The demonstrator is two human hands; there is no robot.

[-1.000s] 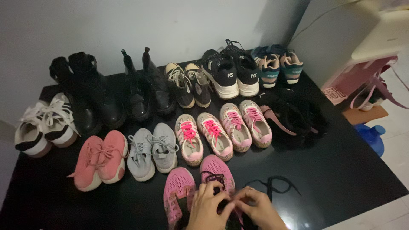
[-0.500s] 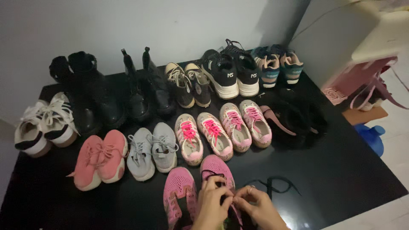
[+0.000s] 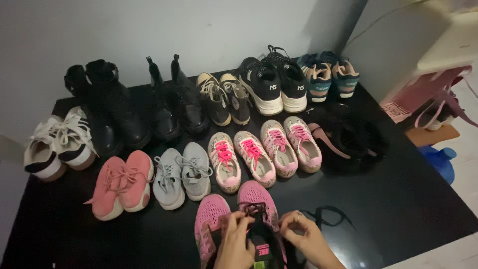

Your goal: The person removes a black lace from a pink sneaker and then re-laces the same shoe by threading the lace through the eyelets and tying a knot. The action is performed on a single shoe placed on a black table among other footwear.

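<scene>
A pair of pink mesh sneakers (image 3: 214,211) lies at the near edge of a black mat (image 3: 398,199). My left hand (image 3: 234,241) and my right hand (image 3: 304,234) rest on the right sneaker of the pair (image 3: 256,197), each pinching its black lace (image 3: 255,209) over the tongue. My right hand wears a ring. A loose end of black lace (image 3: 331,215) trails on the mat to the right of my right hand.
Rows of shoes fill the mat: pink-laced patterned sneakers (image 3: 249,157), grey sneakers (image 3: 179,172), coral sneakers (image 3: 122,184), white sneakers (image 3: 57,144), black boots (image 3: 109,107), black trainers (image 3: 274,84), teal trainers (image 3: 328,74). A white wall stands behind. A blue jug (image 3: 440,159) sits right.
My hands have drawn apart along the lace and slid slightly nearer to me, uncovering the shoe's tongue. The view has shifted a little to the left.
</scene>
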